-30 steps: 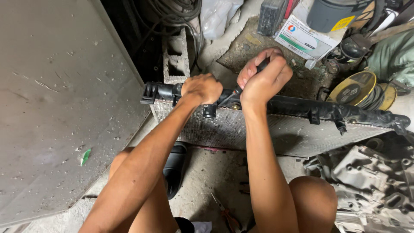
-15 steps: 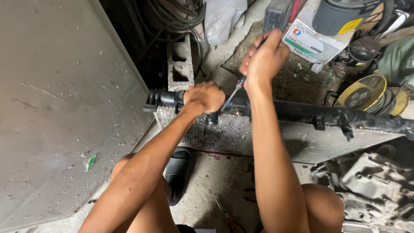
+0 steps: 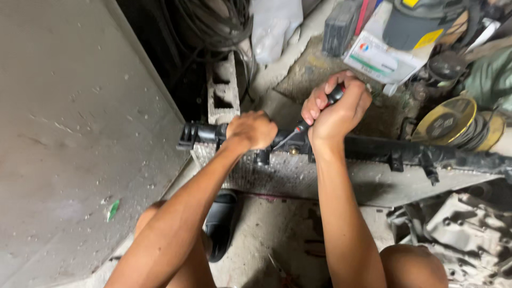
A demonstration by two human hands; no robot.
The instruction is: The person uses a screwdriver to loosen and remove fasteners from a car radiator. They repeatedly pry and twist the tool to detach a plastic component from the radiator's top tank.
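Note:
A car radiator [image 3: 298, 173] with a black plastic top tank [image 3: 405, 152] leans upright in front of me on the dusty floor. My left hand [image 3: 253, 129] grips the tank near its left end. My right hand [image 3: 336, 106] is closed around the dark handle of a screwdriver [image 3: 301, 128], whose metal tip points down-left at the seam of the tank, close to my left hand. Both forearms reach forward from my bent knees.
A grey concrete block [image 3: 223, 88] stands behind the radiator. A large grey panel [image 3: 69, 138] fills the left. Behind lie a white box [image 3: 381, 58], a grey container [image 3: 413, 24], yellow discs [image 3: 448, 122] and coiled cables [image 3: 213, 24]. Engine parts [image 3: 464, 234] sit at right, a black sandal [image 3: 220, 224] below.
My right hand rose away from the tank with the screwdriver, then came back down a little toward it. The left hand has stayed on the tank.

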